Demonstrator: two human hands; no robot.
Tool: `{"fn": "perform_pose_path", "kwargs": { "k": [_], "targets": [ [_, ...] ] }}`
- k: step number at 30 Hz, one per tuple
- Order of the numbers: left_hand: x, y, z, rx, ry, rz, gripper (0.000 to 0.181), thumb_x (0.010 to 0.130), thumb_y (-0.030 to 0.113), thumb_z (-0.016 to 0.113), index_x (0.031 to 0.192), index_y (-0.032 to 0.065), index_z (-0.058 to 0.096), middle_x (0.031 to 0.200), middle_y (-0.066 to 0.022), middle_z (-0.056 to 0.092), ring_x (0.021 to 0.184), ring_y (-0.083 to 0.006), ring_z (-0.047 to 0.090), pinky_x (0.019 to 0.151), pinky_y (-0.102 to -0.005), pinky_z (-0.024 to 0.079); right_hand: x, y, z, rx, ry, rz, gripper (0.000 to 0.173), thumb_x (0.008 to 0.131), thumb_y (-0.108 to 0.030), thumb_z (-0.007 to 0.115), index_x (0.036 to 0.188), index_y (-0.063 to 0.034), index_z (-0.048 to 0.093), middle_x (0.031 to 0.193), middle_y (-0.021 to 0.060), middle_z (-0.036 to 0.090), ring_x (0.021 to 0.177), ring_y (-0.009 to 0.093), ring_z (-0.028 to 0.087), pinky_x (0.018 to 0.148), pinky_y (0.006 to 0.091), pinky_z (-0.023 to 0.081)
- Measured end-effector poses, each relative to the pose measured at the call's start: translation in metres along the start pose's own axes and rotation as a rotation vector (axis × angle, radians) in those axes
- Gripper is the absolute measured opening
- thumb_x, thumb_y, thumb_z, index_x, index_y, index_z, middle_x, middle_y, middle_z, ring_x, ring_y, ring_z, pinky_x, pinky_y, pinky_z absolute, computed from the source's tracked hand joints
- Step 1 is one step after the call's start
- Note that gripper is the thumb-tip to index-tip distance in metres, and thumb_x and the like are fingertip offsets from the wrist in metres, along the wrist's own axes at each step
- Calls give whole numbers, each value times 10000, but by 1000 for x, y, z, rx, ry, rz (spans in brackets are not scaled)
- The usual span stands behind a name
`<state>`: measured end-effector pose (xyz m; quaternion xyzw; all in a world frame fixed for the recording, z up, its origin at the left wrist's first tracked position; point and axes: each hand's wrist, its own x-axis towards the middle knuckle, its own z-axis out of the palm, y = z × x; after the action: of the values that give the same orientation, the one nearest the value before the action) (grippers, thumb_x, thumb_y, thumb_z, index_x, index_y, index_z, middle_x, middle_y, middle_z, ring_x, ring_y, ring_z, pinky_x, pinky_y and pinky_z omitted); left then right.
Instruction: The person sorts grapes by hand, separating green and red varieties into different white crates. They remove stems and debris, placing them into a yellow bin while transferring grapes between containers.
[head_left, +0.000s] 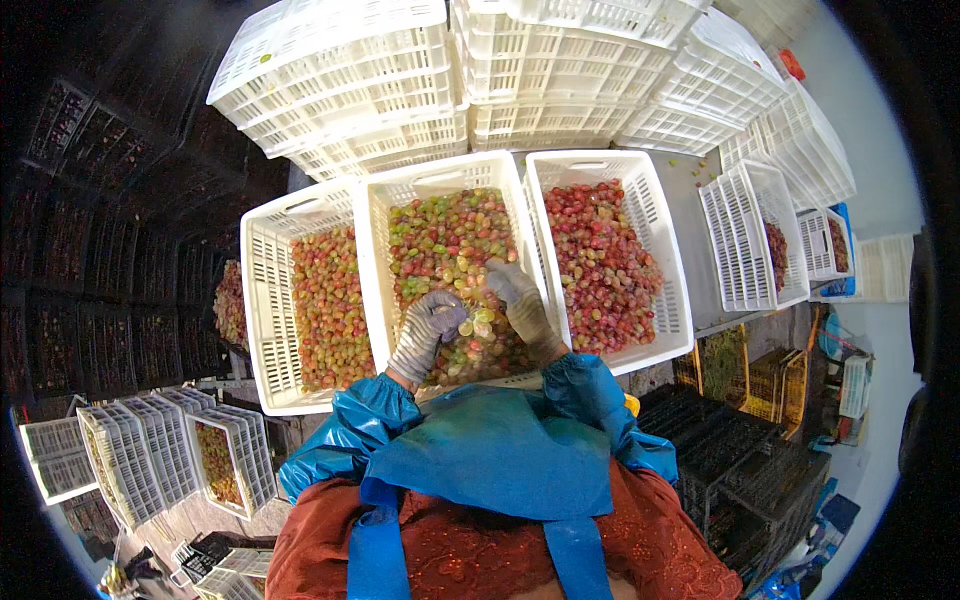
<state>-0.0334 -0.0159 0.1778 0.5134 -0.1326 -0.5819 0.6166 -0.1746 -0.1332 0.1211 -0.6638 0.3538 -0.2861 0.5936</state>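
Both of my hands wear striped work gloves and are over the middle white plastic crate (381, 300), which holds loose red and green grapes (450, 225). My left hand (429, 334) is closed around the end of a small bunch of pale grapes (478, 322). Beside that bunch is my right hand (521, 304), slightly blurred, and its grip cannot be made out. To the left stands a white crate (270, 315) of orange-red grapes (330, 300). A third crate (667, 262) on the right has redder grapes (600, 262).
White crates (360, 82) are stacked behind the table, with further stacks (562, 67) alongside. On the metal table's right part (679, 195) stand tilted-looking white crates (750, 232). Dark crates (112, 277) fill the left side; others (757, 465) stand at lower right.
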Motion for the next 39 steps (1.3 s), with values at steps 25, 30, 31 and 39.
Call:
{"fn": "perform_pose_path", "kwargs": {
  "k": [25, 30, 31, 39],
  "targets": [
    [17, 5, 0, 691, -312, -49, 288, 807, 260, 710, 907, -7, 671, 792, -43, 652, 718, -106, 569, 628, -246, 465, -37, -37, -18, -305, -181, -394, 450, 801, -172, 662, 1199, -22, 515, 1083, 162, 563, 984, 308, 553, 874, 377, 440],
    [10, -6, -16, 598, -317, -233, 223, 807, 213, 672, 750, -2, 657, 644, -35, 581, 607, -107, 524, 523, -261, 418, -36, -42, -11, -374, -461, -238, 437, 770, -195, 694, 1136, -19, 532, 1079, 182, 550, 1011, 333, 540, 892, 404, 430],
    [9, -12, -20, 628, -314, -140, 214, 809, 201, 668, 749, -3, 652, 655, -43, 588, 617, -115, 534, 537, -269, 430, -35, -47, -7, -438, -513, -253, 437, 764, -202, 703, 1122, -16, 534, 1080, 184, 547, 1013, 331, 538, 889, 403, 431],
    [-7, -22, -13, 822, -155, 108, 106, 846, 117, 635, 867, 14, 617, 777, -39, 618, 735, -125, 566, 653, -272, 477, -43, -33, 4, -268, -451, -38, 453, 721, -282, 708, 1064, -24, 563, 955, 191, 604, 926, 333, 590, 817, 399, 466]
  ]
}}
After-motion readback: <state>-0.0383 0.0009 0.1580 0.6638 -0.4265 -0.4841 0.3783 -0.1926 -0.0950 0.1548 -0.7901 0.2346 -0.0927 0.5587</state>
